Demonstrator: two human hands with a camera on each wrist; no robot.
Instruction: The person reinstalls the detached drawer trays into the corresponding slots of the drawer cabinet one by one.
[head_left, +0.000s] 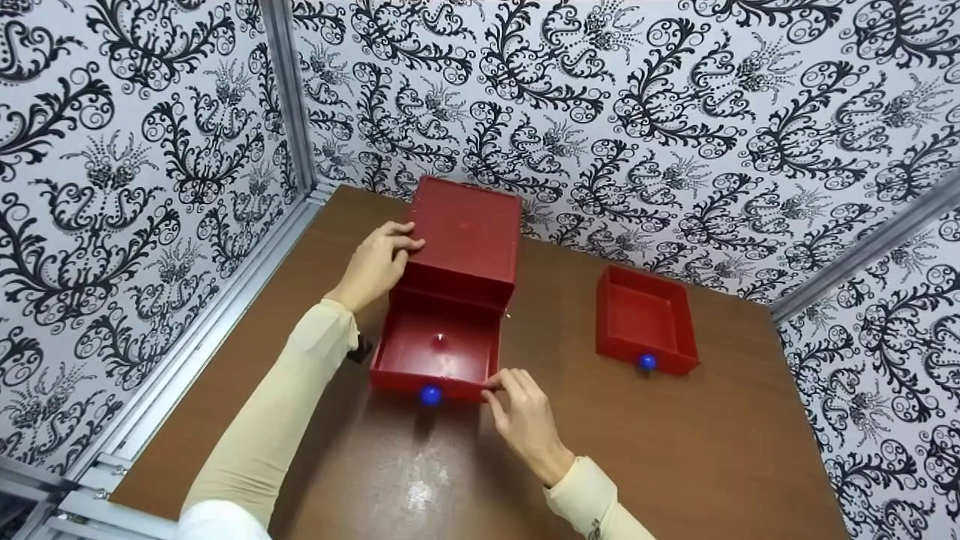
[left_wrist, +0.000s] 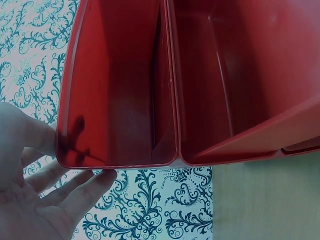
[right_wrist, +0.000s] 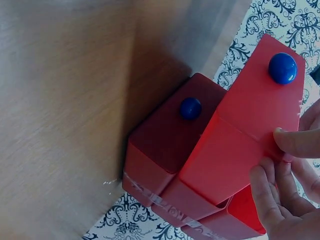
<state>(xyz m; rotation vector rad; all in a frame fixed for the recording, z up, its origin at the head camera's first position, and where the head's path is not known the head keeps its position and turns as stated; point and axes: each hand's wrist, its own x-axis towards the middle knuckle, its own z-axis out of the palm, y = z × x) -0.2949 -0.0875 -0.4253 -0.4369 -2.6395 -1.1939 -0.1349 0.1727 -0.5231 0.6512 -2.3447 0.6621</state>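
A red drawer cabinet [head_left: 469, 229] stands on the table, its uppermost slot [left_wrist: 125, 100] holding no drawer. Below that slot a red drawer [head_left: 439, 341] with a blue knob [right_wrist: 283, 68] juts out towards me. My right hand [head_left: 525, 416] pinches this drawer's front right corner between thumb and fingers. My left hand [head_left: 379, 259] rests on the cabinet's upper left side; its fingers [left_wrist: 85, 192] look fairly straight and touch the outer wall in the left wrist view. Beneath the pulled-out drawer, a further drawer [right_wrist: 172, 132] with a blue knob sits in the cabinet.
A separate red drawer [head_left: 645, 319] with its own blue knob [head_left: 647, 362] lies on the brown table [head_left: 720, 442] at the right. Patterned walls [head_left: 600, 97] stand behind and at both sides. A metal frame rail [head_left: 202, 326] runs along the table's left edge.
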